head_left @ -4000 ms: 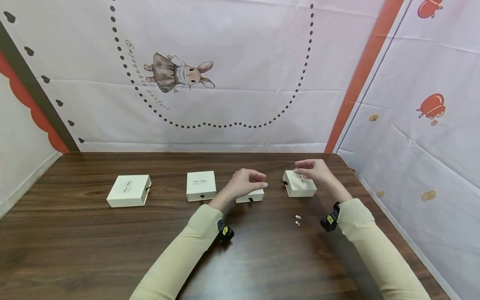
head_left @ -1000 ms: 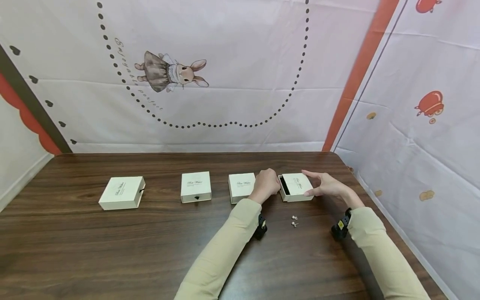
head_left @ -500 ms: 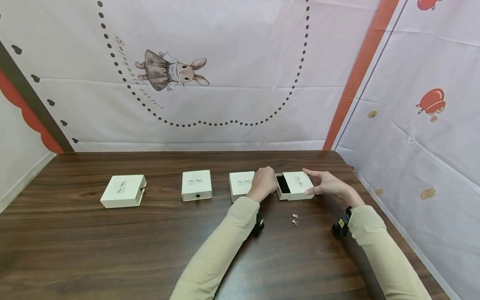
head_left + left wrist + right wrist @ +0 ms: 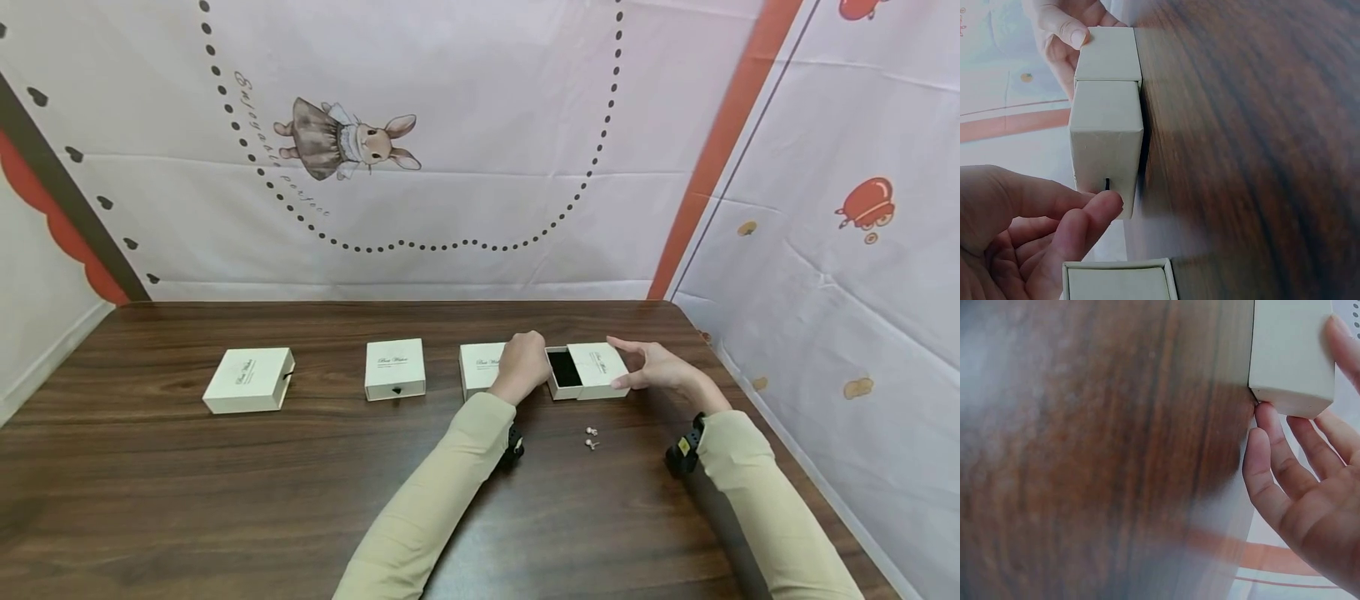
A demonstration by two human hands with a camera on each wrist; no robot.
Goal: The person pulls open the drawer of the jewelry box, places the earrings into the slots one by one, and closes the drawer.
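Observation:
At the right end of a row of cream boxes lies a cream drawer box (image 4: 600,367) with dark print on its lid. Its drawer (image 4: 565,369), lined in black, sticks out to the left by roughly half. My left hand (image 4: 522,367) pinches the black ribbon tab (image 4: 1107,184) on the drawer's front face between thumb and finger. On the opposite end, my right hand (image 4: 658,367) grips the outer sleeve, thumb and fingers spread over its sides, as the right wrist view also shows. Two small whitish pieces like stud earrings (image 4: 591,444) lie on the table in front of the box.
Close behind my left hand is another cream box (image 4: 480,357), partly covered by it. Two more closed boxes stand farther left, one near the middle (image 4: 394,367) and one at the left (image 4: 250,379). A printed white cloth (image 4: 480,200) hangs behind the wooden table (image 4: 225,500).
Both hands have come down from above the two right-hand boxes onto the rightmost one. Its drawer, shut four seconds ago, has slid out leftward with my left hand; my right hand lately stays put.

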